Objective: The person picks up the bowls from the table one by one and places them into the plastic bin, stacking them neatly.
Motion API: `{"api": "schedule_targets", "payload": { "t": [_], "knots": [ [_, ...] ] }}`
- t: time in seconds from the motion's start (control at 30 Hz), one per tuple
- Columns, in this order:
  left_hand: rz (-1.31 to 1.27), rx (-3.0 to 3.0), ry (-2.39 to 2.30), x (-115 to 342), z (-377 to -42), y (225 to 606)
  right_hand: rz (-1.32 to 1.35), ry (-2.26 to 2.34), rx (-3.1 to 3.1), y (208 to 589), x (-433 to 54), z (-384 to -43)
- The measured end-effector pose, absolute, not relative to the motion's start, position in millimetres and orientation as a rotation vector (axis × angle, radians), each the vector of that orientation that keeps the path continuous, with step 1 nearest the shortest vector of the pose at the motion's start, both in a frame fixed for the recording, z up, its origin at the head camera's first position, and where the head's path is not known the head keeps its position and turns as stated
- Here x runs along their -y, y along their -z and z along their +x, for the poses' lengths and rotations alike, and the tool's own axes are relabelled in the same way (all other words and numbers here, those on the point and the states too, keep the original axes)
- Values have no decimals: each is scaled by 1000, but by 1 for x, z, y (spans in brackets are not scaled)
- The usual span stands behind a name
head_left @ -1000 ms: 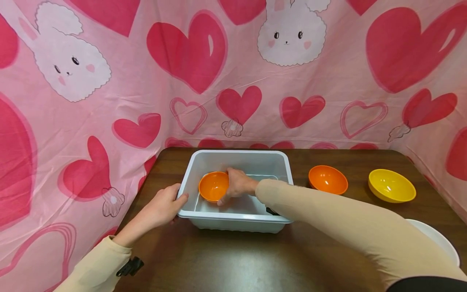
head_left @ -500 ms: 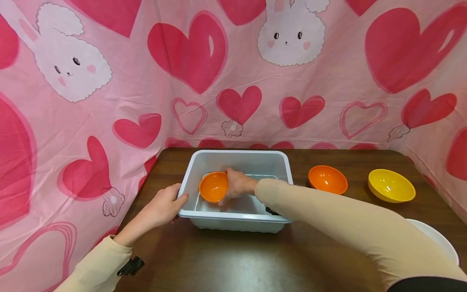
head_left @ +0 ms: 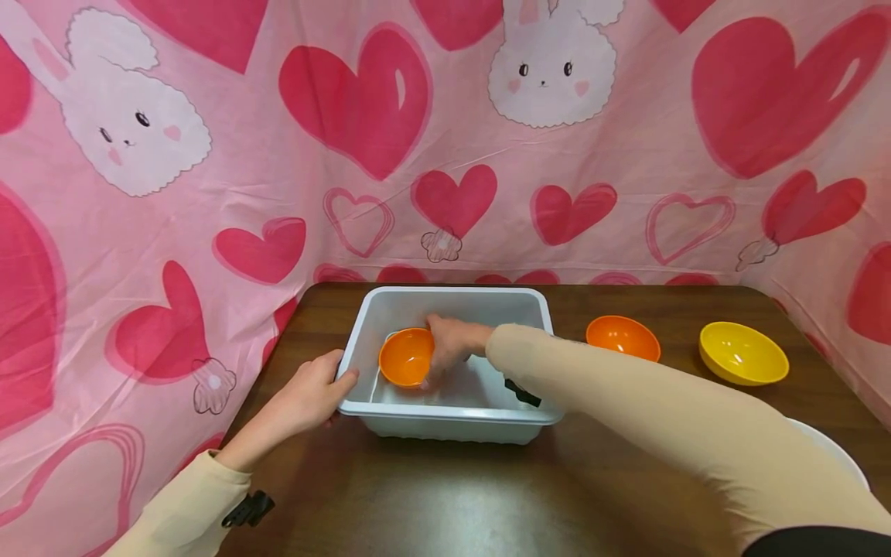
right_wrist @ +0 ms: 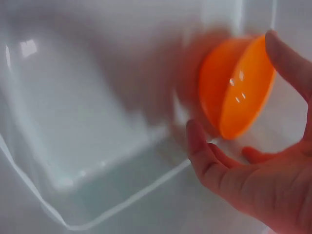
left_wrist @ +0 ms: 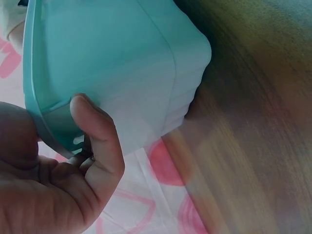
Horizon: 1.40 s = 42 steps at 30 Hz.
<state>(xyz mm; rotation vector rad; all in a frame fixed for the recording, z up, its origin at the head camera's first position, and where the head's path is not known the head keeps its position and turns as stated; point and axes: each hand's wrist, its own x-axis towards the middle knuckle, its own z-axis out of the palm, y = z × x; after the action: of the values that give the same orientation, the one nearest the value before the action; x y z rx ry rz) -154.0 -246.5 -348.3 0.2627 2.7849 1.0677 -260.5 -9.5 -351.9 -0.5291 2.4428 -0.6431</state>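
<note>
A pale grey plastic tub point(head_left: 480, 414) stands on the brown table, with an orange bowl point(head_left: 406, 357) upright inside it at the left. My left hand point(head_left: 316, 391) grips the tub's left rim near the front corner; the left wrist view shows the fingers point(left_wrist: 100, 139) curled over that rim. Reaching in from the right, my right hand point(head_left: 451, 346) is spread at the bowl's right side. In the right wrist view one fingertip point(right_wrist: 273, 44) lies right at the bowl's rim, while other fingers point(right_wrist: 207, 161) stand apart from the bowl.
On the table right of the tub sit a second orange bowl point(head_left: 623, 337) and a yellow bowl point(head_left: 743, 353). Part of a white dish point(head_left: 831, 449) shows behind my right forearm at the right edge. A pink heart-print cloth point(head_left: 445, 139) hangs around the table.
My right hand has loosened from the orange bowl and lifted slightly, its forearm shifting a little. The bowl stays in the tub, and my left hand keeps its grip on the rim.
</note>
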Motion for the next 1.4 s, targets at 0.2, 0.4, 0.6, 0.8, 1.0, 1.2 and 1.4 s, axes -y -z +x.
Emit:
{"api": "schedule_targets", "payload": {
  "t": [0.2, 0.4, 0.6, 0.8, 1.0, 1.2, 1.4],
  "knots": [
    [258, -2788, -1070, 246, -154, 348, -523, 574, -2353, 326, 2, -265],
    [239, -2810, -1054, 247, -155, 349, -545, 529, -2352, 306, -2, -270],
    [224, -2811, -1048, 247, -156, 349, -573, 557, -2395, 288, -7, -271],
    [210, -2814, -1055, 247, -156, 349, -665, 514, -2500, 269, -14, -262],
    [196, -2825, -1058, 246, -157, 348, -738, 518, -2594, 256, -27, -255],
    [206, -2827, -1057, 244, -160, 347, -811, 458, -2653, 257, -42, -249],
    [195, -2833, -1058, 244, -160, 348, -820, 489, -2687, 252, -55, -238]
  ]
}}
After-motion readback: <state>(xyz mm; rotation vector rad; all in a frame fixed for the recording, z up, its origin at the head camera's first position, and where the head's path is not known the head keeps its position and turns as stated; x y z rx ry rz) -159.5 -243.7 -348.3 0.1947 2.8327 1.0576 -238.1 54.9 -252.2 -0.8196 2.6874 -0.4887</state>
